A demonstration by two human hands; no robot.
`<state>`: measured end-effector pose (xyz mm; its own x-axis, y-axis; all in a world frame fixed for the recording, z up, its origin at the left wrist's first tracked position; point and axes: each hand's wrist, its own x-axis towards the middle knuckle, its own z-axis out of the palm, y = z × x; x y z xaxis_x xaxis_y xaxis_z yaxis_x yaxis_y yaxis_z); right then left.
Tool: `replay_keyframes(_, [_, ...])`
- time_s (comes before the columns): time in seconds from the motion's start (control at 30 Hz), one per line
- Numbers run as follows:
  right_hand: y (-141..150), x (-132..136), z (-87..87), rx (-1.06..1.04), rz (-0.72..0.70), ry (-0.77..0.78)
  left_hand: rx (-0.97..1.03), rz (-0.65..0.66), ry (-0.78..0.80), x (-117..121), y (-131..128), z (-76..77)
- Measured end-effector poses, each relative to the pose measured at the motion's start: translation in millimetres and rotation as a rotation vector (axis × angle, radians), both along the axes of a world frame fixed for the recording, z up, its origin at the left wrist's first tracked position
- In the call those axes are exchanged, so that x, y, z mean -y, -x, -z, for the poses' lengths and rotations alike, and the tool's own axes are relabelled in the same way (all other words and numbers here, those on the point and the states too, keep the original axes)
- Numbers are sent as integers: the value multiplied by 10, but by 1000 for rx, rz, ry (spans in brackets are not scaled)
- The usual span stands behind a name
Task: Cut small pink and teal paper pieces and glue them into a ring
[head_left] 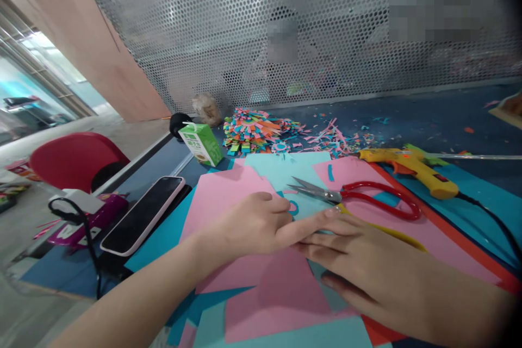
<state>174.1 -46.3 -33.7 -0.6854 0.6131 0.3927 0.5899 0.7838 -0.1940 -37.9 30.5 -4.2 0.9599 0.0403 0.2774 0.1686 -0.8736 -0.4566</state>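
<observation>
Two hands, close together over layered paper: left hand [263,225] with fingers curled and one digit stretched toward the right hand [367,250], right hand with fingers laid nearly side by side, tips against or just over that digit. Anything pinched in there? Cannot tell, contact too well covered. And look, just beside those curled left fingers, a small blue paper curl [297,208], with pink paper [228,196] spread close by. Delicate spot: could get crushed or swept aside by one careless knuckle. Then the scissors [336,196], lying just beyond, blades parted, points toward the left; might nick skin or snag a sheet on any blind reach forward. Over to the right, a yellow glue gun [426,171], nozzle near the pink paper, cord [485,215] trailing off; could swing out of place from a tug there, and could mark the sheets if hot, though impossible to see. Loose, overlapping sheets underneath, too, likely to skid under a dragging forearm.
</observation>
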Motion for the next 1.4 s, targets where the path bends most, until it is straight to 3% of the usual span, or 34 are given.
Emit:
replay_keyframes(0.13, [-1, 18, 1, 32, 24, -25, -33, -24, -12, 48, -35, -2])
replay_keyframes(0.37, [7, 46, -57, 151, 46, 121, -161, -85, -13, 163, -89, -28])
replay_keyframes(0.57, [38, 61, -107, 99, 30, -184, -37, -4, -45, 127, -79, -4])
replay_keyframes(0.77, [37, 66, -71, 108, 3, -233, -67, 9, -62, 105, -59, 36])
replay_keyframes(0.87, [32, 72, -58, 99, 2, -197, -44, 30, -74, 69, -75, 55])
replay_keyframes(1.0, [18, 75, -79, 104, -11, -21, 20, 36, -102, -27, -85, 47])
replay_keyframes(1.2, [-3, 35, -123, 128, -30, 182, 105, -144, 26, -130, 27, 39])
replay_keyframes(1.3, [-7, 33, -134, 138, -29, 238, 84, -164, 113, -117, 61, 65])
replay_keyframes(1.4, [-7, 43, -139, 130, -29, 225, 22, -145, 64, -75, 41, 49])
